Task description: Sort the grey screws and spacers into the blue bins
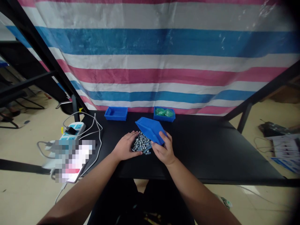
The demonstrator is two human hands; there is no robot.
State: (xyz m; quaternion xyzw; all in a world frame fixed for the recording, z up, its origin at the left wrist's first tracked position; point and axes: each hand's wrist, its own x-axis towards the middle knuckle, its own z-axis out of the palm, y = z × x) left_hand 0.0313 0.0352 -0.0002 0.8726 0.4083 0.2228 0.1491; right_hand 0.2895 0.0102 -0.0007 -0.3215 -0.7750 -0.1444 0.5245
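Note:
A blue plastic bin is tipped on its side over the table, its opening turned toward the left and down. My right hand grips the bin's near right end, fingers wrapped round its edge. Beneath and left of the bin lies a pile of small silvery metal cylinders, partly hidden by it; their exact kind is too small to tell. My left hand rests on the table along the pile's left side, thumb and fingers spread around the pieces.
A blue tray stands at the back left, and another blue tray holds green packets at the back. A power strip, white cables and a blurred phone-like device occupy the left. Behind the black table hangs a striped sheet.

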